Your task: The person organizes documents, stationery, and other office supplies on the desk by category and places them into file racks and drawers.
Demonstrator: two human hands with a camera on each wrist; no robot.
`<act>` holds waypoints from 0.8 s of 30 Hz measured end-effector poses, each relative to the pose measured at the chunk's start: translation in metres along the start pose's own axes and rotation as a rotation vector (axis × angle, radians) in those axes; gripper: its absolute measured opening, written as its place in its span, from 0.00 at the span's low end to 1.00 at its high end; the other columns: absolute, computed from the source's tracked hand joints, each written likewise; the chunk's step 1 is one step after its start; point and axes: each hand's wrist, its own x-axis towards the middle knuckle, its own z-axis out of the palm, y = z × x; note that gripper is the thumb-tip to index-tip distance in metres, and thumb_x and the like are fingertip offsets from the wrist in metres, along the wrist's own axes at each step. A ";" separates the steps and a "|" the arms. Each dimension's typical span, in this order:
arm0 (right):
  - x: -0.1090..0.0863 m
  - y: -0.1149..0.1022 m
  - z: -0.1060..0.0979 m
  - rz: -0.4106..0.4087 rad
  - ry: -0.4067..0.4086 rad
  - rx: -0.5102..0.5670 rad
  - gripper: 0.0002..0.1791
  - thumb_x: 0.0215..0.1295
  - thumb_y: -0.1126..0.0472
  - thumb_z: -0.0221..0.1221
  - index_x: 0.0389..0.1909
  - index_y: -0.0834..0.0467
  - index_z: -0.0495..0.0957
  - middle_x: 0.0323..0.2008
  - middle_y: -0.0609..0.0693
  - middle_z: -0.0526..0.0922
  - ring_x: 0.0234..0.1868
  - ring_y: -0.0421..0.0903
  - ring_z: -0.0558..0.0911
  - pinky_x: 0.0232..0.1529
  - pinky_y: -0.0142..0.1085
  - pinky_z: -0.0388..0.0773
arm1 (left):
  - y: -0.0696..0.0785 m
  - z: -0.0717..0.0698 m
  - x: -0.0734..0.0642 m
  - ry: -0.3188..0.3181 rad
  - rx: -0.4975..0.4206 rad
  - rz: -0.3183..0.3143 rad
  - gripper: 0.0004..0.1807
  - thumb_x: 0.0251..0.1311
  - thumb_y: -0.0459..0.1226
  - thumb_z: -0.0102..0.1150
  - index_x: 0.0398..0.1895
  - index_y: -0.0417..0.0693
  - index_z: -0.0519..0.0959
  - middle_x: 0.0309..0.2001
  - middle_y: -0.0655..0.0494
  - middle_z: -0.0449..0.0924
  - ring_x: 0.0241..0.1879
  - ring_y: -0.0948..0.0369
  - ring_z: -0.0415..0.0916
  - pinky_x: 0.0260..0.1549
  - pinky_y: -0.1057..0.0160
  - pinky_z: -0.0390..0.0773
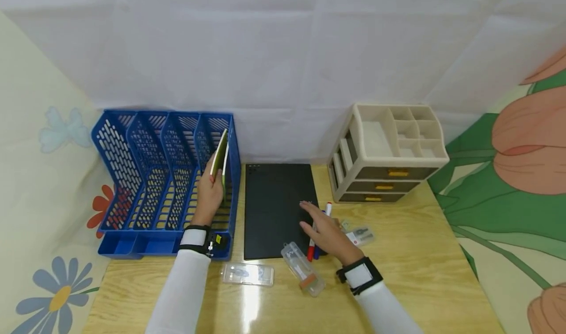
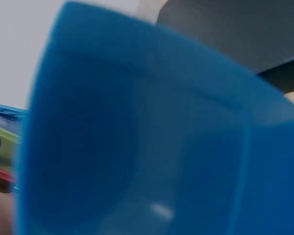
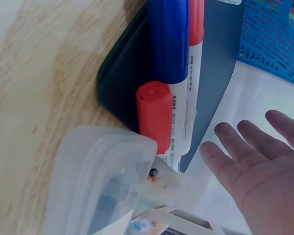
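My left hand (image 1: 209, 191) grips thin booklets (image 1: 219, 158) with green and white faces, standing on edge in the rightmost compartment of a blue file rack (image 1: 236, 177). In the left wrist view, the rack's blue plastic (image 2: 157, 127) fills most of the picture; a strip of green booklet (image 2: 6, 152) shows at the left edge. With fingers spread, my right hand (image 1: 329, 231) is over the right side of a black board (image 1: 278, 201), near several markers. The right wrist view shows the palm holding nothing, beside a blue marker cap (image 3: 169, 39) and a red cap (image 3: 154, 115).
A clear case (image 1: 300, 267) with an orange item touches the board's lower edge. Another flat clear case (image 1: 248, 274) lies left of it. Small packaged items (image 1: 361, 236) are right of my right hand. Behind them stands a cream drawer organizer (image 1: 369, 162).
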 end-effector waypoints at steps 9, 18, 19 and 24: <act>-0.002 0.001 -0.002 0.028 0.006 0.022 0.31 0.73 0.48 0.49 0.71 0.57 0.61 0.71 0.61 0.65 0.69 0.55 0.65 0.63 0.59 0.69 | 0.032 -0.012 -0.011 -0.075 -0.100 -0.062 0.42 0.55 0.18 0.44 0.75 0.48 0.57 0.72 0.40 0.59 0.54 0.44 0.66 0.41 0.51 0.70; 0.000 -0.001 0.003 0.021 0.015 -0.002 0.30 0.72 0.51 0.52 0.70 0.60 0.63 0.70 0.63 0.64 0.69 0.56 0.64 0.64 0.58 0.68 | 0.050 -0.019 -0.028 -0.130 -0.218 -0.049 0.42 0.56 0.17 0.39 0.76 0.41 0.50 0.73 0.35 0.55 0.71 0.47 0.53 0.58 0.46 0.67; 0.000 -0.002 0.003 0.022 0.017 0.000 0.30 0.72 0.51 0.52 0.70 0.61 0.63 0.71 0.64 0.64 0.69 0.57 0.64 0.64 0.58 0.68 | 0.050 -0.019 -0.031 -0.119 -0.206 -0.041 0.41 0.56 0.17 0.40 0.76 0.41 0.50 0.73 0.34 0.54 0.71 0.47 0.53 0.61 0.45 0.66; 0.002 -0.006 0.005 0.033 0.027 -0.011 0.29 0.72 0.53 0.53 0.69 0.62 0.64 0.71 0.64 0.64 0.69 0.58 0.65 0.63 0.58 0.69 | 0.055 -0.019 -0.050 -0.015 -0.166 -0.007 0.39 0.55 0.16 0.43 0.73 0.37 0.55 0.71 0.36 0.59 0.70 0.45 0.56 0.67 0.37 0.59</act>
